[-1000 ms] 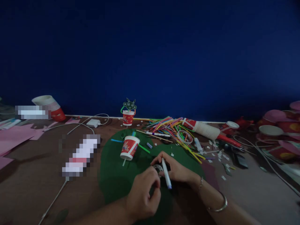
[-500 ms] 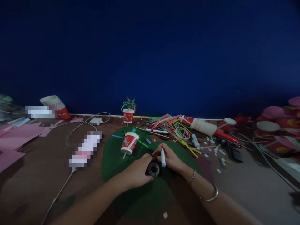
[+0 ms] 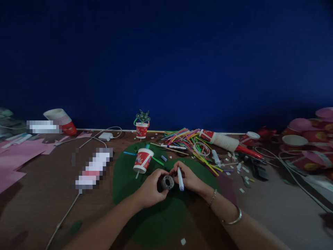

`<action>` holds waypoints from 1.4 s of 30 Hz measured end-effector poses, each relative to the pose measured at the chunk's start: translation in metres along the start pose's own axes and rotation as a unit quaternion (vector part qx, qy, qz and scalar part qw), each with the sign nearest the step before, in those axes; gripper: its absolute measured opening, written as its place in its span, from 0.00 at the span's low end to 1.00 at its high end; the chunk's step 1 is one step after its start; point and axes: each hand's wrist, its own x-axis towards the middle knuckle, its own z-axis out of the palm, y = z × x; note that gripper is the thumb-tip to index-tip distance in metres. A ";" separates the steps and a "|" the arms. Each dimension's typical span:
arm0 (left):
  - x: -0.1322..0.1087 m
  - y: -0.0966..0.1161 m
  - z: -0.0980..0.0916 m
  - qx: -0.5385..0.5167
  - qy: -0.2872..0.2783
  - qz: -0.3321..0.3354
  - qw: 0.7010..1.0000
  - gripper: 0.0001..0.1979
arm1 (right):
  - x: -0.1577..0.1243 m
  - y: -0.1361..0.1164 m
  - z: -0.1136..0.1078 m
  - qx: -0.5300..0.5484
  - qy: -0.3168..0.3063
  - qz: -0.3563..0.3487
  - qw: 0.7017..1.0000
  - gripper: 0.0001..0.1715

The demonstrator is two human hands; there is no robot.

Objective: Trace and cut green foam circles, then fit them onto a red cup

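My left hand point(image 3: 149, 189) is curled round a small dark round piece with a grey ring face point(image 3: 167, 182) and a hole in the middle; its exact kind is unclear. Close beside it, my right hand point(image 3: 187, 177) grips a whitish marker point(image 3: 180, 178), its blunt bluish end toward me. The right fingertips are near the ring's far side, and whether they touch it is hidden. Under both hands lies green paper point(image 3: 130, 205). On that paper, just beyond my left hand, a red and white paper cup point(image 3: 143, 160) stands tilted with straws sticking out.
Behind stands another cup point(image 3: 142, 131) with a green animal face. A heap of coloured straws point(image 3: 182, 139), a tape roll point(image 3: 201, 148), a lying cup stack point(image 3: 223, 140) and a glue gun point(image 3: 249, 151) are to the right. A blurred-out phone-like object point(image 3: 94, 168) with a cable lies left.
The ring-faced piece has been lifted slightly and tilted in my left hand, shifting a little left. My right hand still grips the marker, nearly in the same place.
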 end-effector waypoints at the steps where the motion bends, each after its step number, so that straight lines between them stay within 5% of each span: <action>1: 0.000 0.000 0.000 -0.008 0.005 -0.002 1.000 0.22 | 0.000 0.001 -0.001 -0.019 0.001 0.002 1.000 0.16; 7: 0.000 0.005 -0.003 -0.037 0.047 0.018 0.998 0.21 | 0.002 0.003 -0.005 -0.063 0.004 0.006 0.998 0.15; 12: -0.002 0.005 -0.012 0.043 -0.017 0.059 0.997 0.21 | 0.007 0.004 -0.006 -0.052 0.054 -0.001 0.997 0.13; 15: -0.003 0.002 -0.011 0.071 -0.066 0.045 0.994 0.25 | 0.008 0.005 -0.005 -0.075 0.084 -0.005 0.994 0.13; 23: -0.003 -0.008 -0.002 0.064 -0.037 -0.008 0.997 0.36 | 0.010 0.011 -0.008 -0.094 0.115 -0.012 0.989 0.12; 36: 0.005 -0.021 -0.012 -0.018 -0.049 0.043 0.998 0.14 | 0.014 0.016 -0.010 -0.108 0.154 -0.017 0.982 0.11; 42: 0.003 -0.019 -0.012 0.042 -0.088 0.015 0.995 0.25 | 0.015 0.020 -0.013 -0.111 0.172 -0.034 0.978 0.11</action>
